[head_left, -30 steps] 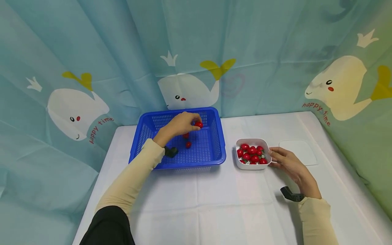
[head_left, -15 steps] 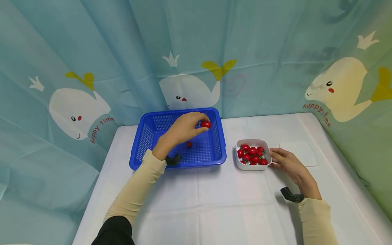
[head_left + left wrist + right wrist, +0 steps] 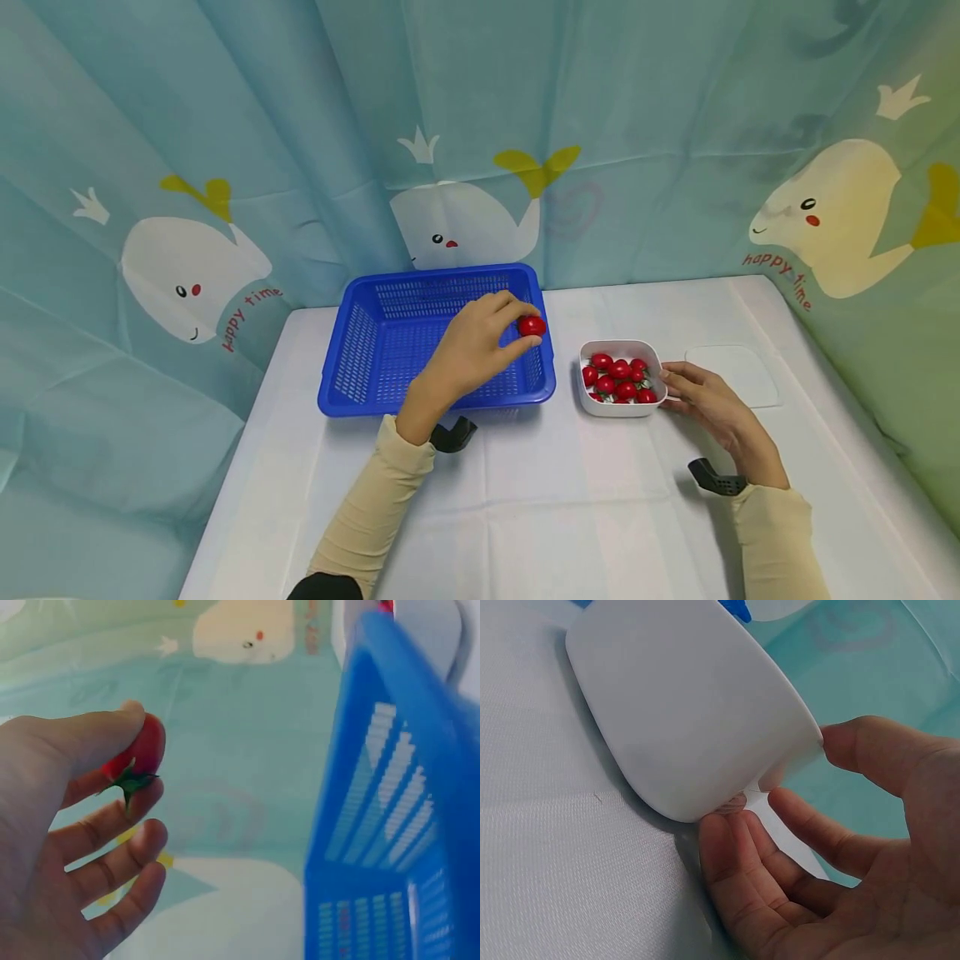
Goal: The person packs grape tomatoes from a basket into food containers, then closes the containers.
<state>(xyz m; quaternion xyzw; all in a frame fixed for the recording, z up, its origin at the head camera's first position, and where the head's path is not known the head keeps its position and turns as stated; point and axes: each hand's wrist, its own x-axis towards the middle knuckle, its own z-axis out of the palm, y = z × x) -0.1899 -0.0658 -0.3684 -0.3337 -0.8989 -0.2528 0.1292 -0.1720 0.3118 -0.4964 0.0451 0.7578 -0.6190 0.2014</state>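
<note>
Between thumb and fingertips, my left hand (image 3: pixel 474 346) pinches a red cherry tomato (image 3: pixel 532 326), over the right side of the blue plastic basket (image 3: pixel 352 408). In the left wrist view this tomato (image 3: pixel 150 742) shows a green leafy stem end, and the other fingers are spread loosely below it. A small white box (image 3: pixel 618 409) stands right of the basket with several cherry tomatoes (image 3: pixel 618 370) inside. My right hand (image 3: pixel 712 406) holds the box by its right side, thumb at the rim and fingertips against the wall in the right wrist view. My left hand and forearm hide part of the basket floor.
A flat, translucent white lid (image 3: pixel 738 375) lies on the white-covered table (image 3: pixel 570 517), behind my right hand. A blue curtain (image 3: pixel 637 167) with whale prints hangs directly behind the table and along its sides.
My left hand has moved right and slightly toward me, carrying the tomato from the basket's middle to its right rim. The loose tomatoes in the basket are now hidden. My right hand stays in place.
</note>
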